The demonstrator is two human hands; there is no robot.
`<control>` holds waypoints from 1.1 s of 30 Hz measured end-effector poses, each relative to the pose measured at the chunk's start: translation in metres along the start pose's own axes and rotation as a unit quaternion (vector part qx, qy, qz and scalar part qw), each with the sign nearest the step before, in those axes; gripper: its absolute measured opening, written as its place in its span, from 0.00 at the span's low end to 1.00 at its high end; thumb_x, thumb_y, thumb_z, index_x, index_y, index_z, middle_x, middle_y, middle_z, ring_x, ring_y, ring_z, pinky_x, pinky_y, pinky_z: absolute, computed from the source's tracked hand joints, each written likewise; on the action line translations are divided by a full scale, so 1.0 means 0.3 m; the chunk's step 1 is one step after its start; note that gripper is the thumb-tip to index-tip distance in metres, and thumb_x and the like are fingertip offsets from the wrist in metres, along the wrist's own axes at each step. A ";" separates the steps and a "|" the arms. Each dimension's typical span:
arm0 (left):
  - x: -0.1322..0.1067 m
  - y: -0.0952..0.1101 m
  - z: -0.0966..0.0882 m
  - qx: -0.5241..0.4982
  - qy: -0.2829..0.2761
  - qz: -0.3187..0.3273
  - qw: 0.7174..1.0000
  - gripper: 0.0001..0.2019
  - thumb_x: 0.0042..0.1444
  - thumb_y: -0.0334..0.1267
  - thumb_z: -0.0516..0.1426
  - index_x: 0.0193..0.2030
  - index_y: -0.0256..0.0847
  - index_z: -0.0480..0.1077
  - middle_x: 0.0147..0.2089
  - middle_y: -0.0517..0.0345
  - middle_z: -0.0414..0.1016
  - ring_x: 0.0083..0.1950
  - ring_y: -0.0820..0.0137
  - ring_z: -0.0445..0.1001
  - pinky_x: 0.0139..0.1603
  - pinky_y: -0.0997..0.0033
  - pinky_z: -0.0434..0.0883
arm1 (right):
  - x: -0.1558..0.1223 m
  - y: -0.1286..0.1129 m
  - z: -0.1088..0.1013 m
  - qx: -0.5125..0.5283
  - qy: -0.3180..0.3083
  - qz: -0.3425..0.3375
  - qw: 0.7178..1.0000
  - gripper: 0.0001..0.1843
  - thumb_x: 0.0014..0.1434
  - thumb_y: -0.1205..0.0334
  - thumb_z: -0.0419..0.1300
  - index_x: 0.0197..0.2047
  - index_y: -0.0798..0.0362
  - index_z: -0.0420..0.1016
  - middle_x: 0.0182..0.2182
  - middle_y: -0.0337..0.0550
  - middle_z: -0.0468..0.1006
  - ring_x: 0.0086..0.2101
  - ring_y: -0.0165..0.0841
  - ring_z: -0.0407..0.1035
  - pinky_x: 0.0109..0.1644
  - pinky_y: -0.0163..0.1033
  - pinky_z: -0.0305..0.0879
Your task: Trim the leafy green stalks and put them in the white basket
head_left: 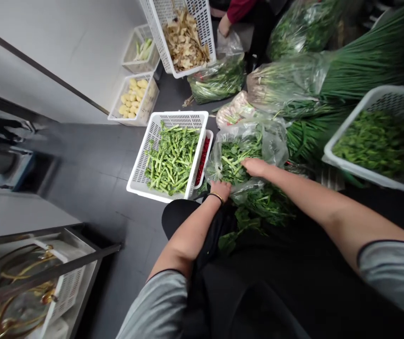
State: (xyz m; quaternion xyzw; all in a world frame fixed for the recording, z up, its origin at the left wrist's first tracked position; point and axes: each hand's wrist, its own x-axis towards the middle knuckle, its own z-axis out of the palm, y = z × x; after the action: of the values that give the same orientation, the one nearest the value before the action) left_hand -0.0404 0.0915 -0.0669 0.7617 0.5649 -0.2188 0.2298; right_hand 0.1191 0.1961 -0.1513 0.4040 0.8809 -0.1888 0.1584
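A clear plastic bag (pixel 275 141) full of leafy green stalks (pixel 235 157) lies open in front of my knees. My left hand (pixel 220 189), with a band on its wrist, is closed on the near rim of this bag. Reaching into the bag's mouth, my right hand (pixel 254 167) has its fingers closed around some of the stalks. To the left stands a white slotted basket (pixel 141 162) holding cut green stems (pixel 173 162). Between basket and bag sits a narrow white tray with red chillies (pixel 202 160). Loose leaves (pixel 254 212) lie by my lap.
Peeled potatoes (pixel 133 98) fill a basket by the wall, and another basket of dry peelings (pixel 187 42) stands ahead. A co-worker's hand (pixel 225 26) touches a bagged bundle of greens (pixel 219 80). Long green onions (pixel 360 61) and a basket of herbs (pixel 375 146) are at right.
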 end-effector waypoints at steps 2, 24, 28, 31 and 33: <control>0.025 0.008 0.025 -0.003 -0.009 0.039 0.999 0.08 0.58 0.33 0.55 0.42 0.36 0.73 0.45 0.46 0.74 0.51 0.60 0.69 0.50 0.53 0.67 | 0.054 0.048 0.012 -0.013 -0.002 -0.006 1.000 0.22 0.56 0.71 0.53 0.55 0.62 0.68 0.53 0.60 0.69 0.54 0.40 0.62 0.57 0.41 0.57; 0.018 0.043 -0.061 -0.045 -0.050 0.182 0.981 0.12 0.58 0.31 0.51 0.33 0.33 0.75 0.34 0.41 0.75 0.43 0.56 0.69 0.38 0.61 0.62 | 0.191 -0.054 0.104 -0.005 -0.068 0.051 0.996 0.22 0.60 0.59 0.51 0.56 0.58 0.65 0.52 0.64 0.67 0.48 0.45 0.69 0.48 0.45 0.64; 0.018 0.024 -0.075 -0.054 -0.051 0.164 0.984 0.13 0.59 0.31 0.49 0.34 0.32 0.76 0.35 0.40 0.75 0.43 0.56 0.69 0.38 0.60 0.63 | 0.225 -0.091 0.206 -0.009 -0.084 0.074 0.994 0.43 0.48 0.51 0.64 0.62 0.66 0.58 0.59 0.74 0.58 0.58 0.56 0.56 0.56 0.55 0.55; 0.018 0.029 -0.065 -0.067 -0.043 0.169 0.982 0.13 0.59 0.32 0.50 0.33 0.34 0.76 0.35 0.41 0.75 0.43 0.57 0.70 0.39 0.60 0.63 | 0.159 -0.149 0.300 -0.012 -0.065 0.092 0.994 0.47 0.52 0.54 0.61 0.67 0.67 0.47 0.62 0.76 0.51 0.61 0.58 0.48 0.58 0.63 0.48; 0.016 0.035 -0.055 -0.081 -0.041 0.175 0.980 0.12 0.58 0.32 0.52 0.31 0.34 0.76 0.33 0.41 0.75 0.42 0.57 0.70 0.38 0.60 0.63 | 0.115 -0.148 0.331 -0.006 -0.042 0.082 0.996 0.38 0.57 0.62 0.54 0.67 0.65 0.48 0.63 0.72 0.51 0.62 0.55 0.47 0.59 0.62 0.47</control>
State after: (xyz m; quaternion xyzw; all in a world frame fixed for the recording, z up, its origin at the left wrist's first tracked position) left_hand -0.0279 0.1024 -0.0556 0.8181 0.4287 -0.1595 0.3486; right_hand 0.0758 0.1462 -0.2443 0.4659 0.8383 -0.1867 0.2127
